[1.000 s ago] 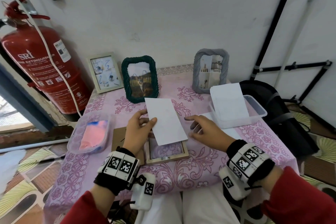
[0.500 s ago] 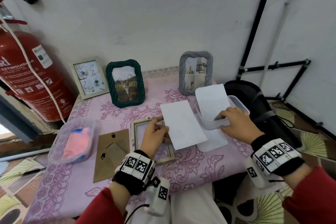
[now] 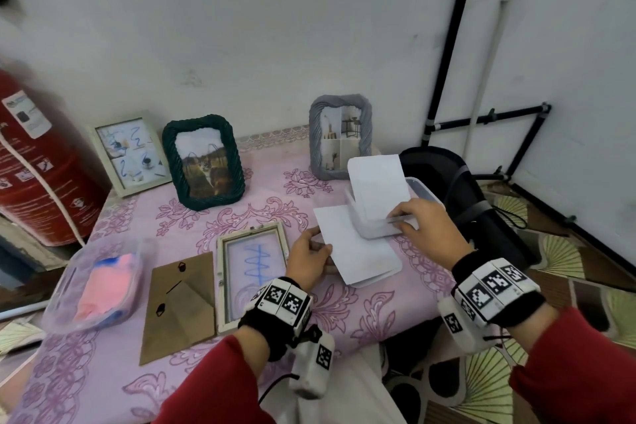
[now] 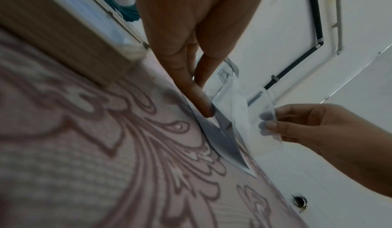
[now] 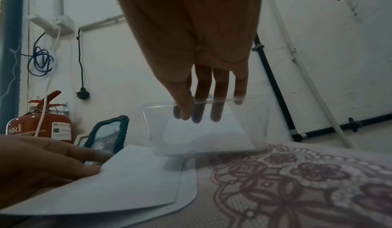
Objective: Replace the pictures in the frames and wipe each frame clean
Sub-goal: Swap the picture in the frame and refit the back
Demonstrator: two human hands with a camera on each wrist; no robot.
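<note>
An open wooden frame (image 3: 253,268) lies flat on the pink tablecloth, blue scribbles showing in its window. Its brown backing board (image 3: 179,306) lies to the left. My left hand (image 3: 321,244) pinches a blank white sheet (image 3: 358,248) at its left edge. The sheet lies low over a rounded flat lid (image 3: 390,272) just right of the frame. In the right wrist view the left hand (image 5: 84,164) has its thumb on top of the sheet (image 5: 127,181). My right hand (image 3: 401,220) grips the near wall of a clear box (image 3: 421,188), fingers inside (image 5: 216,111). White sheets (image 3: 377,186) lean inside the box.
Three frames stand along the wall: white (image 3: 127,155), green (image 3: 204,162), grey (image 3: 340,138). A clear tub with a pink cloth (image 3: 99,282) sits at the left. A red fire extinguisher (image 3: 34,165) stands beyond it. A black bag (image 3: 464,203) is past the table's right edge.
My left hand carried the white sheet from above the open frame to the right and down beside the clear box. My right hand moved to the box and took hold of its near wall.
</note>
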